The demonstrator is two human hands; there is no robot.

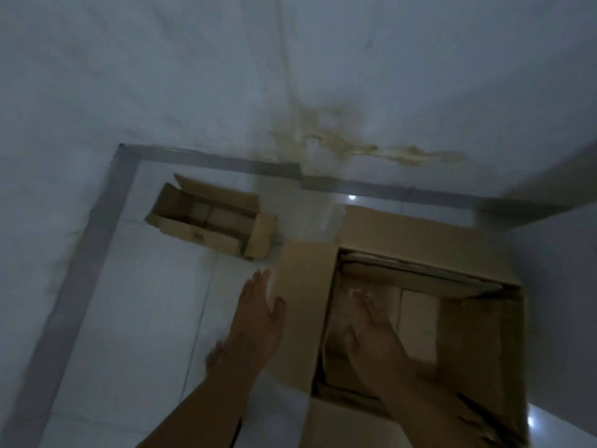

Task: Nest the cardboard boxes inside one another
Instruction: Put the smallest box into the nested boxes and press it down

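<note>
A large open cardboard box (478, 344) stands on the tiled floor at the right, its flaps spread outward. Flattened cardboard and what looks like a smaller box lie inside it. My right hand (374, 337) reaches down into the big box, fingers spread, holding nothing I can make out. My left hand (255, 321) hovers flat just outside the box's left flap (303, 305), fingers apart. A smaller, long open cardboard box (210, 219) lies on the floor at the upper left, apart from both hands.
The floor is pale glossy tile (135, 318) bounded by a grey skirting strip (97, 240) at the left and back. White walls rise behind, with a yellowish stain (339, 137) in the corner. The picture is dim and blurred.
</note>
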